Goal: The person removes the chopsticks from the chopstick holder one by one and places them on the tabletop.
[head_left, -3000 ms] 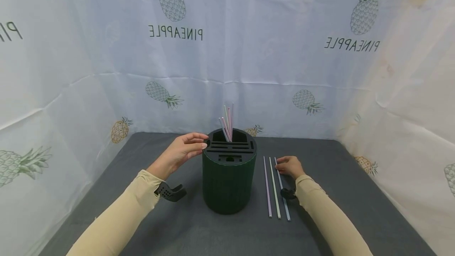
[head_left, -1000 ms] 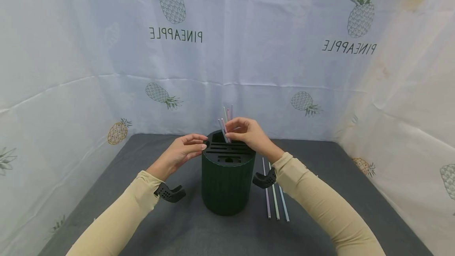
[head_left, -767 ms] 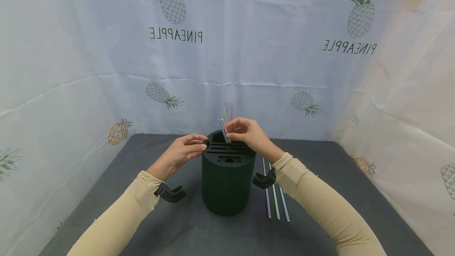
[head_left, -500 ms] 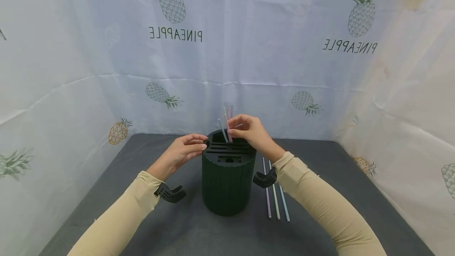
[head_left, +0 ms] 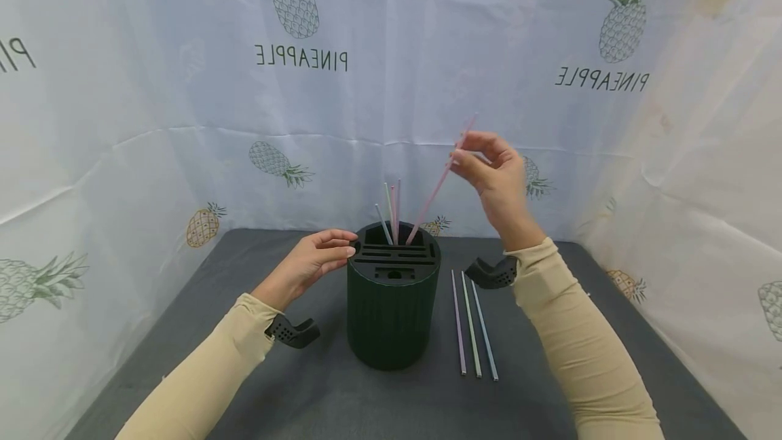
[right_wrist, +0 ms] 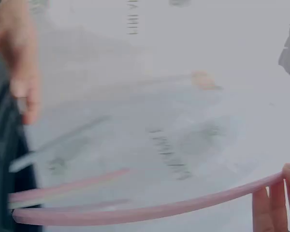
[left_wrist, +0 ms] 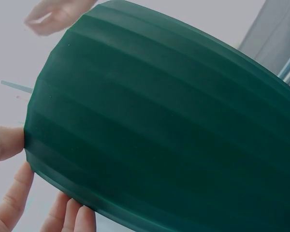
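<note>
My right hand [head_left: 497, 178] pinches a pink chopstick [head_left: 432, 193] near its upper end. The chopstick slants down to the left, its lower end at the open compartment of a round dark green utensil holder [head_left: 391, 321]. Other chopsticks stand in that compartment: a pale blue one [head_left: 382, 221] leans left, with pink, green and purple ones beside it. My left hand [head_left: 310, 260] touches the holder's left rim with extended fingers; in the left wrist view, the fingertips [left_wrist: 84, 217] lie against its ribbed wall [left_wrist: 150, 111]. The right wrist view shows the pink chopstick [right_wrist: 159, 209] reaching from holder to fingers.
On the dark tabletop [head_left: 293, 392], right of the holder, lie a purple chopstick [head_left: 458, 324], a green chopstick [head_left: 472, 324] and a blue chopstick [head_left: 485, 331], side by side. A pineapple-print curtain [head_left: 391, 87] surrounds the table at the back and sides.
My right hand has left the table sticks, reached into the compartment's bunch, then pulled a pink chopstick up and to the right. My left hand has stayed at the rim.
</note>
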Tool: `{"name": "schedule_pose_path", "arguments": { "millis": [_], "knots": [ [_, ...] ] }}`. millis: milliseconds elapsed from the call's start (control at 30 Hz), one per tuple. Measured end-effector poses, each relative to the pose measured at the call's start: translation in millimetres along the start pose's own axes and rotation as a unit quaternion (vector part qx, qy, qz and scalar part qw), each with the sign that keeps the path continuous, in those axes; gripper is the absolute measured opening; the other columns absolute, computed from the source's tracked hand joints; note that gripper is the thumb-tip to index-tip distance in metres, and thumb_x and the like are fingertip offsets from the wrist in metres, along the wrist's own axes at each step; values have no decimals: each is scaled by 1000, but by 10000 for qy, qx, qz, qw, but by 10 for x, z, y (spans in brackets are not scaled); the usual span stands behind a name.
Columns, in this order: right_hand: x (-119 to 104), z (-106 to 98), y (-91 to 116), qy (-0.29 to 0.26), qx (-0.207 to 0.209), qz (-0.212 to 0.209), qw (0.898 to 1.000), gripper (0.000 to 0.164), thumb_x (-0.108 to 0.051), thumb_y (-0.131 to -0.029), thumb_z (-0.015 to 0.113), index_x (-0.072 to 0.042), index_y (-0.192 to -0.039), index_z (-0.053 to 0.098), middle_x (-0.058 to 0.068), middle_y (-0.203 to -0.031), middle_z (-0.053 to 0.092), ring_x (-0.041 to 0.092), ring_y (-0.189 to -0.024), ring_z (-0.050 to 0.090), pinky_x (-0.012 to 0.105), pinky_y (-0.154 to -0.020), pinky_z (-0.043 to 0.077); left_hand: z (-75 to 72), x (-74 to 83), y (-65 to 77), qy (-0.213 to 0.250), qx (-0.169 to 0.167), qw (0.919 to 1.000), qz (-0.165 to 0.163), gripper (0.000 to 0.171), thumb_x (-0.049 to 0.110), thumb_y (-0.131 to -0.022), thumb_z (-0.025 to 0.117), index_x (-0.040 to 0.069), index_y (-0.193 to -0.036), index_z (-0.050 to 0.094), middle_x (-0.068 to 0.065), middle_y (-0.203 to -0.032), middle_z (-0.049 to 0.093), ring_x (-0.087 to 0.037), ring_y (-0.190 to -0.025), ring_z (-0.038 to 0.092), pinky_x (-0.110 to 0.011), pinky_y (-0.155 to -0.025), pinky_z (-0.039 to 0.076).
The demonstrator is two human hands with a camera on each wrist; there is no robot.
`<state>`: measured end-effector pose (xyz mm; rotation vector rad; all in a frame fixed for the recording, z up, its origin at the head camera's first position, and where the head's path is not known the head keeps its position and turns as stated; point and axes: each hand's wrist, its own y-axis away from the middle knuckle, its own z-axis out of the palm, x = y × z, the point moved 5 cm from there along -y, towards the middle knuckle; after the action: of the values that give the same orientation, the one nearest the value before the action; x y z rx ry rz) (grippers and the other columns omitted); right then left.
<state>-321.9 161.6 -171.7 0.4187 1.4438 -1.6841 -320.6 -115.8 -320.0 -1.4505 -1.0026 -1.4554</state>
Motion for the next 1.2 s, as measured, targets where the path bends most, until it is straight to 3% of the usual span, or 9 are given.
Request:
{"name": "schedule_pose_path", "arguments": {
  "millis": [200, 367, 533, 733, 933, 1100, 1200],
  "knots": [
    [-303, -293, -58, -628, 663, -357, 9952, 24, 11, -84, 66, 2, -106, 66, 11, -95, 63, 21, -84, 67, 32, -80, 60, 10, -9, 2, 34, 0, 10000, -12, 43, 12, -92, 65, 2, -132, 52, -16, -139, 43, -24, -124, 50, -45, -112, 38],
    [-344, -556, -32, -673, 919, -118, 9934, 26, 12, -83, 67, 4, -108, 67, 10, -93, 65, 20, -81, 68, 30, -76, 60, 2, -13, 4, 15, 14, 10000, -36, 44, 13, -92, 66, 2, -132, 52, -16, -139, 44, -23, -123, 50, -44, -112, 39],
    [-187, -816, 84, -115, 1014, 615, 9929, 24, 7, -83, 69, -2, -105, 71, 6, -93, 66, 16, -82, 69, 27, -76, 60, 1, -10, 7, 18, 30, 10000, -49, 43, 13, -92, 66, 2, -132, 53, -15, -139, 44, -23, -123, 50, -44, -112, 38],
    [221, -1175, 327, 510, 1037, 1382, 9836, 22, 1, -86, 68, -5, -107, 71, 1, -92, 69, 11, -85, 70, 25, -76, 59, 13, -2, 10, 9, 23, 10000, -57, 44, 13, -92, 66, 2, -132, 52, -15, -139, 44, -24, -124, 50, -45, -112, 38],
    [710, -1540, 625, 1265, 1074, 2143, 9626, 22, -3, -89, 67, -8, -111, 69, -6, -89, 69, 5, -83, 69, 20, -77, 58, 15, -2, 10, 0, 24, 10000, -36, 44, 13, -92, 66, 2, -132, 52, -15, -139, 44, -25, -125, 49, -45, -112, 38],
    [1034, -1816, 882, 2446, 804, 2790, 9251, 47, -16, -92, 67, 3, -133, 54, -13, -93, 66, -2, -86, 66, 17, -81, 56, 11, -14, 6, -5, 23, 10000, -40, 43, 13, -92, 66, 3, -132, 53, -15, -138, 45, -24, -123, 50, -44, -112, 38],
    [1178, -1935, 1013, 2893, 603, 3051, 9053, 53, -18, -94, 64, 7, -138, 48, -5, -104, 68, -3, -89, 65, 20, -84, 56, 8, -16, 6, -32, 31, 10000, -39, 44, 13, -92, 66, 3, -132, 53, -14, -137, 45, -23, -123, 51, -44, -112, 39]
  ]
}}
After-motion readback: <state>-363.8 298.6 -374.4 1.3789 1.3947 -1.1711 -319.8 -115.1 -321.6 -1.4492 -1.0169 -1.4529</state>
